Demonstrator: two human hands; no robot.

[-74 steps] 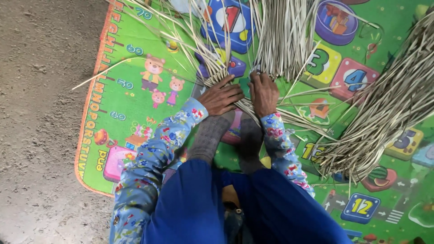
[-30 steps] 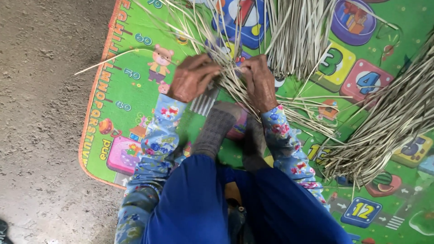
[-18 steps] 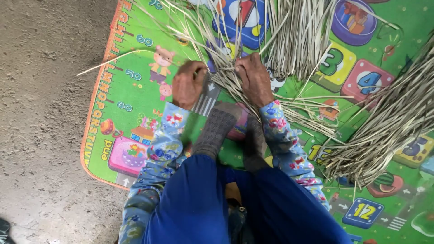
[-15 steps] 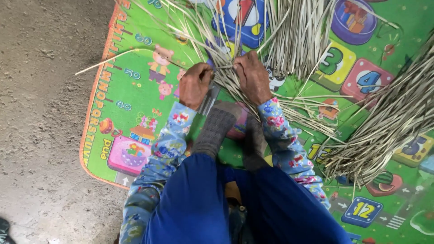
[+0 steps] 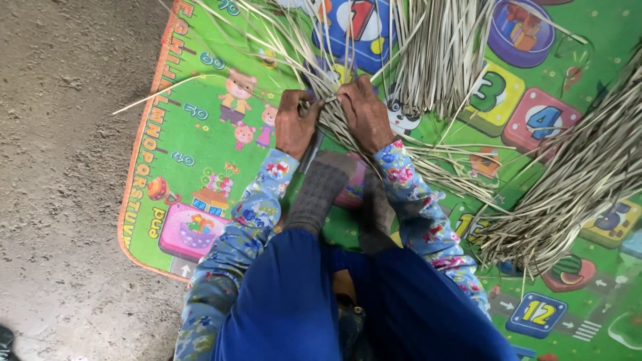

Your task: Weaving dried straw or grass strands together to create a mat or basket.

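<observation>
Head view, looking down. The woven strips (image 5: 332,117), pale dried reed or leaf strands crossing one another, lie at the frame's centre, slightly toward 12 o'clock, directly under both hands. The left hand (image 5: 295,124) is curled over the strips with its fingers closed on one or more strands; the right hand (image 5: 364,113) presses down beside it, fingers bent and closed on the same crossing, the two hands nearly touching. Just below the hands, toward 6 o'clock, two feet in grey socks (image 5: 321,190) rest on the strips' near end. Loose strand ends fan out from the work toward 11 o'clock.

Two further supplies of strands show: an upright bundle (image 5: 441,53) at 1 o'clock, running off the top edge, and a larger slanted bundle (image 5: 575,180) at 3 o'clock, running off the right edge. Individual strands are too many to count.

Everything rests on a green play mat (image 5: 200,160) with an orange border, printed with cartoon animals, a pink house, and coloured squares and discs bearing digits. Its left edge runs from 11 to 7 o'clock. Beyond it lies the bare concrete floor (image 5: 60,167), open from 8 to 10 o'clock. Blue trousers and floral sleeves fill 6 o'clock.
</observation>
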